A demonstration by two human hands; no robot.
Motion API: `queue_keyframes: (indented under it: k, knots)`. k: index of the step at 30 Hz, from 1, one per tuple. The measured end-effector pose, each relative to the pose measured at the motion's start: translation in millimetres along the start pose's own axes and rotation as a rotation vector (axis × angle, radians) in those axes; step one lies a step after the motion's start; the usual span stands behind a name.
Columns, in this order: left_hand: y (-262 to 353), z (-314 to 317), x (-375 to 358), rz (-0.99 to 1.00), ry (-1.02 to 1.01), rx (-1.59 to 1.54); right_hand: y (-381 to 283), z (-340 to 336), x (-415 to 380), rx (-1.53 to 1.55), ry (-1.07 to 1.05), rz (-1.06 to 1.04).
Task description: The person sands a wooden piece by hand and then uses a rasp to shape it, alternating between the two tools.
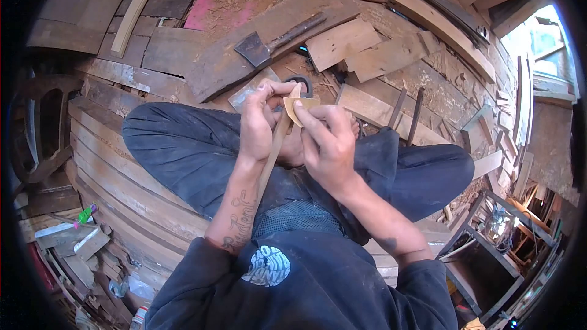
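Observation:
My left hand (257, 123) is closed around a slim wooden strip (273, 162), near its narrow upper end. The strip slants down from there toward my lap. In my right hand (332, 145) a bent yellowish piece of sandpaper (296, 109) is pinched, with a finger lying on top of it. The sandpaper rests against the strip just beside my left fingers. Part of the strip behind the sandpaper is hidden. Just beyond my fingertips lies a dark round object (301, 82), partly covered.
A hatchet (252, 50) lies on a wide board (208, 73) ahead. Loose planks (342, 41) and wood shavings surround my crossed legs. Two thin dark bars (416, 116) lie by my right knee. A dark open-fronted box (483, 275) stands at lower right, wood scraps (92, 243) at lower left.

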State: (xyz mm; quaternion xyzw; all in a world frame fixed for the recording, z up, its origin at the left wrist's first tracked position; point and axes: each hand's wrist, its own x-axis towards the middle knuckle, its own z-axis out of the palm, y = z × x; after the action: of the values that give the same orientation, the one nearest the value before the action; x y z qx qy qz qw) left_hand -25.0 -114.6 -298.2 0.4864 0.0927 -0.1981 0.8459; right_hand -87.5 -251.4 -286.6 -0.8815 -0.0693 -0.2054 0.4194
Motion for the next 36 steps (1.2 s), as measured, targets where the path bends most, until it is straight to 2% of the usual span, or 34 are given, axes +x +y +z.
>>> queue_keyframes:
  k: [3,7,11,16,23,25,28,31,32,34,36]
  knots:
    - [-8,-2,-4,-0.02,-0.031,-0.001,20,-3,16,-0.075,0.037,0.01]
    - [-2,6,-1,0.031,0.019,0.007,-2,-5,3,-0.04,0.002,-0.007]
    - [-7,5,-11,0.012,0.018,0.012,16,-1,13,-0.07,0.045,0.013]
    - [-4,-1,-4,0.029,-0.03,0.045,18,-7,8,-0.091,-0.008,-0.098]
    - [-5,8,-6,0.071,0.006,0.01,10,-11,9,-0.034,-0.01,-0.035]
    - [-8,-2,-10,0.006,-0.047,0.035,5,-12,1,-0.023,-0.003,-0.003]
    - [-2,10,-8,0.007,0.058,-0.021,6,-10,13,-0.006,0.025,-0.013]
    - [-3,5,-6,-0.01,-0.086,0.117,15,-15,12,-0.008,0.029,0.013]
    - [-3,5,-7,-0.048,-0.09,0.085,22,-13,13,-0.018,0.061,0.026]
    - [0,3,-6,0.042,-0.088,0.27,8,-16,3,-0.006,0.05,0.04]
    - [4,7,-5,0.058,-0.046,0.27,-4,-14,0,-0.018,0.048,0.003]
